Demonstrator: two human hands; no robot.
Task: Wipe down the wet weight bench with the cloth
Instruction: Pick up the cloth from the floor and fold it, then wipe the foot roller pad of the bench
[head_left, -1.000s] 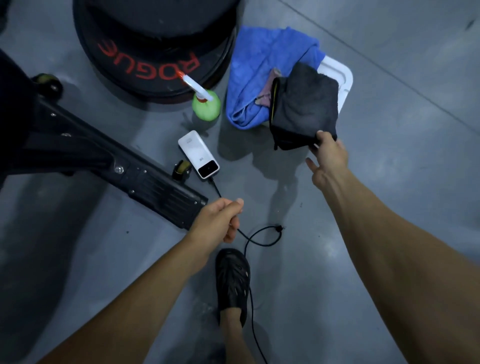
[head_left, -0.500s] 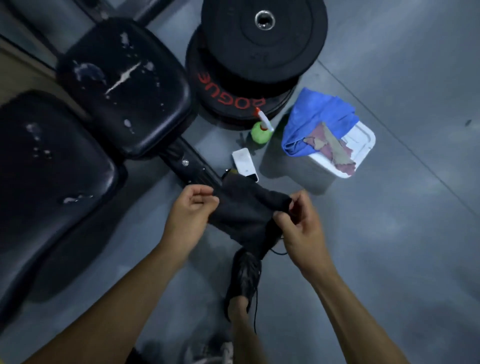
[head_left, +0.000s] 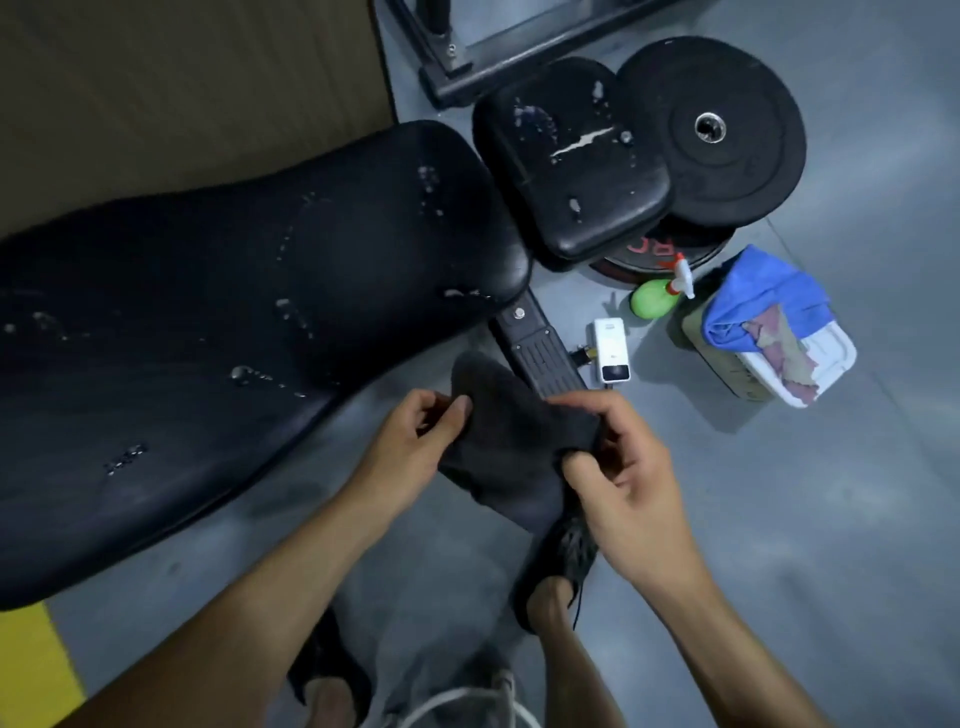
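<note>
- Since half a second ago the view has swung toward the weight bench (head_left: 249, 332), which now fills the left half of the frame, while the dark cloth (head_left: 511, 447) stays pinched between both hands and sits a little higher and closer to the bench's edge.
- The left hand (head_left: 410, 452) grips the cloth's left edge between thumb and curled fingers; the right hand (head_left: 618, 467) clenches a bunched fold of its right side.
- The cloth is dark grey to black, soft and crumpled, hanging in a loose sag between the hands, above the grey floor (head_left: 779, 519) just beside the long pad's near edge.
- The bench's black padding carries scattered beads and streaks of water; the smaller seat pad (head_left: 571, 161) beyond it has a whitish smear and more drops.
- Open floor lies to the right of the hands. Further off stand a white power bank (head_left: 611, 349), a green spray bottle (head_left: 652, 301), and a white tub (head_left: 810, 374) draped with a blue towel (head_left: 763, 296).
- Stacked weight plates (head_left: 727, 135) sit touching the seat pad's far side.
- The bench's left end is cut off by the frame; the cloth hides part of the bench's base rail and part of a dark shoe (head_left: 561, 566).
</note>
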